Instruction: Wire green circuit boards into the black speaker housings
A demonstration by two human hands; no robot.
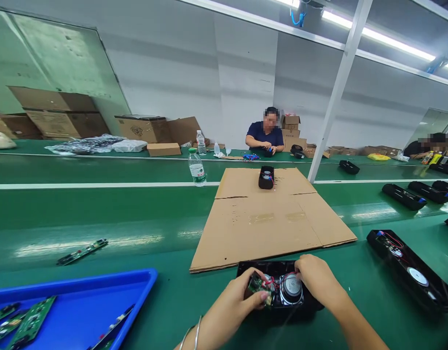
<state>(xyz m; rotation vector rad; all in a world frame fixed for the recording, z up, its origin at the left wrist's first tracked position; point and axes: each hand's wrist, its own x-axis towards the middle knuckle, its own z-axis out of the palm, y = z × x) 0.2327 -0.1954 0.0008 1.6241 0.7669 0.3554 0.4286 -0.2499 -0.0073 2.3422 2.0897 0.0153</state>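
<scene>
A black speaker housing (275,267) lies on the green bench right in front of me, with its inside facing up. A round silver speaker (291,288) sits in it, and red wires (270,283) run to its left. Between the thumb and fingers of my left hand (238,301) is a green circuit board (253,284), held over the housing's left part. My right hand (318,282) is at the right side of the round speaker, with its fingers bent down into the housing. Those fingertips are partly hidden, so what they pinch cannot be made out.
A cardboard sheet (271,228) lies just beyond the housing, bearing a small black unit (266,178). At left, a blue tray (74,291) holds several circuit boards. Another open housing (409,272) lies to the right. A bottle (197,167) and a co-worker (266,133) are across the bench.
</scene>
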